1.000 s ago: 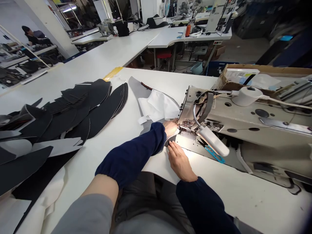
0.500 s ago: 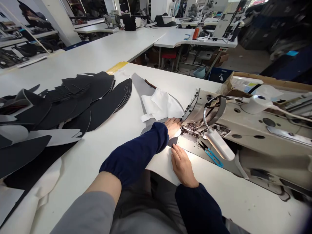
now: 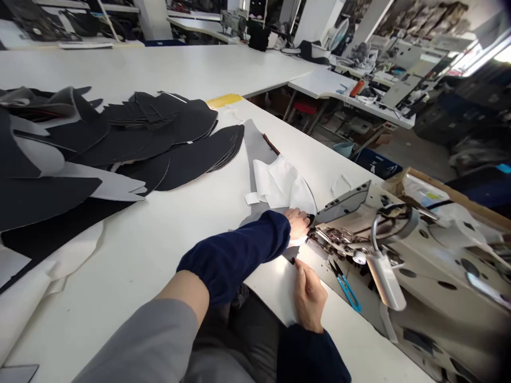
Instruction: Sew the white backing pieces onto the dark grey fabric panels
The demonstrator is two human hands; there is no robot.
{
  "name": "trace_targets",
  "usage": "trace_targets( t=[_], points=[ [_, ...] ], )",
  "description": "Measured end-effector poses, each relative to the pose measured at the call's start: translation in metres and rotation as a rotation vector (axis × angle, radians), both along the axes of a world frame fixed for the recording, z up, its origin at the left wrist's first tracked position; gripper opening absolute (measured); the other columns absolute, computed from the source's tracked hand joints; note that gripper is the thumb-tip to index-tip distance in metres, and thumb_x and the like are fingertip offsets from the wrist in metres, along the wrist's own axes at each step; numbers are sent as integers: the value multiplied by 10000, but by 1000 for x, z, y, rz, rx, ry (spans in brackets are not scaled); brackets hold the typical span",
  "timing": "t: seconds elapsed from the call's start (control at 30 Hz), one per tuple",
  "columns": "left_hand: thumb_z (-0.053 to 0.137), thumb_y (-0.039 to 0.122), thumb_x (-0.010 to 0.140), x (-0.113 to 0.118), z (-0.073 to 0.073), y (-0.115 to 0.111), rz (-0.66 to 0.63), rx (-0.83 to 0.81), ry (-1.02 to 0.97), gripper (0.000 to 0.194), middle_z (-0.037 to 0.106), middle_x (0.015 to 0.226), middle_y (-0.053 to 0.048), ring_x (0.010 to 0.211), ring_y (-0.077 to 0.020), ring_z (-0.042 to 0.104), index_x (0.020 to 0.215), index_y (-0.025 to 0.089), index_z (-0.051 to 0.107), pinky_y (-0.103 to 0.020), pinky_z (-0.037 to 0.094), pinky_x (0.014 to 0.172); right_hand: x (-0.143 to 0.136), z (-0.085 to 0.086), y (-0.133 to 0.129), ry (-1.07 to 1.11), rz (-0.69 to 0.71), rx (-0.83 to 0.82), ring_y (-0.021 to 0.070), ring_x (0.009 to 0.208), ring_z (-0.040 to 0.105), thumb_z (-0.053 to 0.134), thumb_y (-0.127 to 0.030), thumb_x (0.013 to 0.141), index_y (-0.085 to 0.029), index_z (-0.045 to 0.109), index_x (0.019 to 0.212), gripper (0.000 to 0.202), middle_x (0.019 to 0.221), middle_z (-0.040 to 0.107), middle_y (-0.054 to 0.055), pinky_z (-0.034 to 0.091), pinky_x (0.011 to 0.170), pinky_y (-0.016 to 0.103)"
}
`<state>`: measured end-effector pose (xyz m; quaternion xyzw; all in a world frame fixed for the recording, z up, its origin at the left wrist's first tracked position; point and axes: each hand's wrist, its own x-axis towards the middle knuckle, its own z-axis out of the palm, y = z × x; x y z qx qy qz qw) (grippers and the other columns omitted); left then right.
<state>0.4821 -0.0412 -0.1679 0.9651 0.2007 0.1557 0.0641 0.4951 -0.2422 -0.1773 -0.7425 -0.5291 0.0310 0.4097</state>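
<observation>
One table (image 3: 191, 229): machine (image 3: 439, 255) at right, grey piece (image 3: 255, 151) at its left end. Left hand (image 3: 298, 223) half-curled on piece, right hand (image 3: 310, 298) curled, fingertips at piece's near edge; can't tell either grip. Blue snips (image 3: 349, 292) near right hand.

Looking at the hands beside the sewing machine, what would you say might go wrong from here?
The left hand is close to the sewing machine's metal working parts, so its fingers could get hurt.
The blue-handled snips lie near the right hand and might nick it.
The crumpled white cloth beside the left hand could perhaps get caught.
</observation>
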Motion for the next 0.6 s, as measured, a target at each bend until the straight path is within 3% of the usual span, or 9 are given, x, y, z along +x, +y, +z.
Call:
trace_targets(
  t=[0.2,0.43,0.6],
  points=[
    [461,352,898,11,-3,2,27,-37,-6,303,614,964,-134,951,-257,543,895,120,657,-398,394,823,3,-1,1,110,-53,-11,234,1004,612,460,-382,912,-181,659,1042,311,1057,671,73,448,950,384],
    [507,305,854,8,11,3,6,-124,31,242,648,935,-124,912,-234,578,863,138,683,-392,413,830,8,0,1,175,-85,34,238,994,624,479,-400,897,-189,673,1004,306,1041,682,60,472,940,384],
    [461,267,868,-14,15,-5,-9,-167,66,256,654,917,-117,879,-223,603,845,127,674,-341,446,762,7,3,1,182,-144,102,242,987,631,489,-409,886,-190,679,986,307,1032,687,68,483,936,394]
  ],
)
